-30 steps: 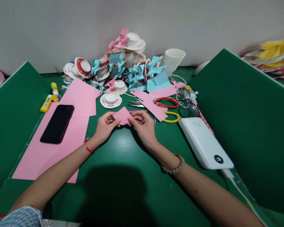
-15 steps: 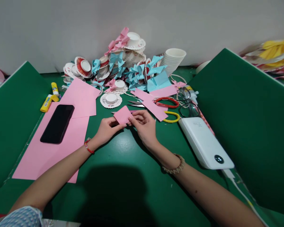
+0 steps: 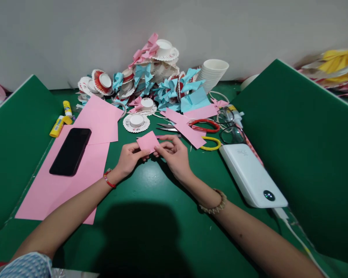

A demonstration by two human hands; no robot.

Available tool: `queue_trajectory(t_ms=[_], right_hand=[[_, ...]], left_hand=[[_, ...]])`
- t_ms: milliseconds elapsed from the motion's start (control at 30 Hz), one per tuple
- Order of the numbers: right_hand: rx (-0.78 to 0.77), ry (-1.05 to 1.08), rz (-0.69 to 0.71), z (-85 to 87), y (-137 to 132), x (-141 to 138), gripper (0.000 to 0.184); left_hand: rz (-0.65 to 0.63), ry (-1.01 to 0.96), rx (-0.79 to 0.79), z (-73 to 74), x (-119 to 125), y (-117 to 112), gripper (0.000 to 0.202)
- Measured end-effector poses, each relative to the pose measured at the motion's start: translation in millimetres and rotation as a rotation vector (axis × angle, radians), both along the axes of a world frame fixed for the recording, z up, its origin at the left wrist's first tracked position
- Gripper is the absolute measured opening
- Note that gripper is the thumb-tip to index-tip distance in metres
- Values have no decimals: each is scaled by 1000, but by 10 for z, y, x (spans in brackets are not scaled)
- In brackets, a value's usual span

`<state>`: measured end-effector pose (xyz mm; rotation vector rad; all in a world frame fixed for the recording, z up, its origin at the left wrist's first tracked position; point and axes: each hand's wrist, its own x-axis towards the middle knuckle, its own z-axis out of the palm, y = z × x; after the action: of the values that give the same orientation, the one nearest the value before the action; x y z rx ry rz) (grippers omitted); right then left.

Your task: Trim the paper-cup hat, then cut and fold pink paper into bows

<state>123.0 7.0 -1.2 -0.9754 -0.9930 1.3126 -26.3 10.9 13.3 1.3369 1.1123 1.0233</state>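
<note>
A small pink square of paper (image 3: 148, 142) is held up above the green table between both hands. My left hand (image 3: 129, 158) pinches its lower left side, thumb on the front face. On the right edge, my right hand (image 3: 174, 156) has its thumb and fingers closed on the same paper. Just beyond the hands lie red-handled scissors (image 3: 204, 126) and yellow-handled scissors (image 3: 211, 143), partly under crossed pink paper strips (image 3: 188, 129). A white cut-paper hat shape (image 3: 136, 122) rests flat behind the paper square.
Pink sheets (image 3: 84, 197) with a black phone (image 3: 70, 151) lie at left, near glue sticks (image 3: 58, 125). At right are a white power bank (image 3: 252, 173) and eyeglasses (image 3: 232, 134). Paper hats with bows (image 3: 162, 73) and stacked cups (image 3: 213, 73) stand behind. Green panels (image 3: 292, 154) flank the table.
The paper square has turned slightly and shifted a little to the left. My left thumb now lies across its lower edge, and both hands have adjusted their hold.
</note>
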Motion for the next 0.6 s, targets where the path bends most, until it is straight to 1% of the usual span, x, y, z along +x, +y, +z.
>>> queue_trajectory(t_ms=[100, 200, 333, 467, 600], right_hand=[[-32, 0, 105, -1, 24, 25, 45], [-6, -86, 151, 5, 30, 43, 32], [18, -148, 144, 27, 6, 40, 27], [30, -140, 106, 52, -17, 20, 18], [22, -159, 156, 62, -26, 12, 12]], left_hand=[[-26, 13, 6, -1, -11, -3, 20], [-67, 73, 40, -12, -24, -11, 21], [-91, 127, 64, -6, -17, -28, 20], [-101, 52, 5, 24, 4, -37, 18], [-114, -1, -61, 39, -7, -30, 15]])
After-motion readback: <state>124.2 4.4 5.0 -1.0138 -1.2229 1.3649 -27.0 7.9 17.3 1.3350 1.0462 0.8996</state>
